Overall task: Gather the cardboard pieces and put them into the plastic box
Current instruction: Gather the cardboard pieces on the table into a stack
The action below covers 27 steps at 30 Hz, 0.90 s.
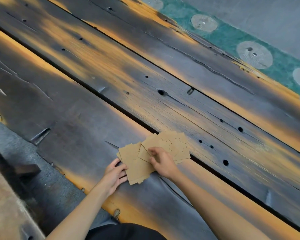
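Note:
Several flat brown cardboard pieces (170, 144) lie fanned and overlapping on a dark, worn wooden table (111, 80), near its front edge. Some show curved cut lines. My left hand (115, 174) rests against the left edge of the nearer stack (137, 168), fingers touching it. My right hand (161, 161) presses down on top of the pieces in the middle, fingers curled on one of them. No plastic box is in view.
The table is made of long planks with dark gaps between them (111, 103) and several holes. A teal strip with round pale discs (255, 54) runs along its far edge. A grey floor (47, 186) and a dark block (27, 170) lie at lower left.

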Available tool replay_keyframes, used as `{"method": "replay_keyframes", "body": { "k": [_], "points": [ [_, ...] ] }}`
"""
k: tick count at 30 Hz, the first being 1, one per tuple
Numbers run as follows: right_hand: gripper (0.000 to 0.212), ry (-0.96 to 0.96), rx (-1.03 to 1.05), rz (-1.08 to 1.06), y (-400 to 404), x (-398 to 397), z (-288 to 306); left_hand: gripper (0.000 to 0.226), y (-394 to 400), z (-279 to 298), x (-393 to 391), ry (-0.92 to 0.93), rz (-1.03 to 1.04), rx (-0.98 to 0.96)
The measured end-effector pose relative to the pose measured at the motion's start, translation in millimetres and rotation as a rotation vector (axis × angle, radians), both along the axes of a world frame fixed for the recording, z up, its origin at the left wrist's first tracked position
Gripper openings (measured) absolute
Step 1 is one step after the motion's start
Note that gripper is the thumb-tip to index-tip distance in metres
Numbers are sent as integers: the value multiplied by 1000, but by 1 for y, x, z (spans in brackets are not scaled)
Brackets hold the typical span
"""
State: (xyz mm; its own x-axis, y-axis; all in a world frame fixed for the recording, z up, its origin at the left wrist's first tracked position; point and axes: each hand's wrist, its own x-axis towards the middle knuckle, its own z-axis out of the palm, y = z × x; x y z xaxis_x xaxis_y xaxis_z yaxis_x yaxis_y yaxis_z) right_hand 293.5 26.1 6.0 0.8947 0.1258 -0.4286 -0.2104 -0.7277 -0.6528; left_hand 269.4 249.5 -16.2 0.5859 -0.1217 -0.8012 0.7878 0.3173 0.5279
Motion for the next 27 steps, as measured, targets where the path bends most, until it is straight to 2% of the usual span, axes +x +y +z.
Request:
{"method": "replay_keyframes", "body": {
  "k": [4,8,12,14,17,22,27],
  "points": [
    [38,-58,47,-91,-8,8,0,43,0,-1,4,14,-13,28],
    [44,-144,-92,-282,-24,22,0,43,0,-2,5,19,-38,50],
    [75,42,-223,-348,-34,32,-5,44,-5,-4,6,29,-46,58],
    [84,107,-240,-337,-32,30,-10,46,-8,-5,7,36,-43,55],
    [86,121,-248,-362,-25,25,-19,47,-15,-5,9,50,-24,34],
    [86,117,-276,-406,-19,20,-24,34,-22,-10,9,98,5,14],
    [93,195,-233,-433,-26,18,-25,38,-15,-12,8,91,-14,20]
  ]
}}
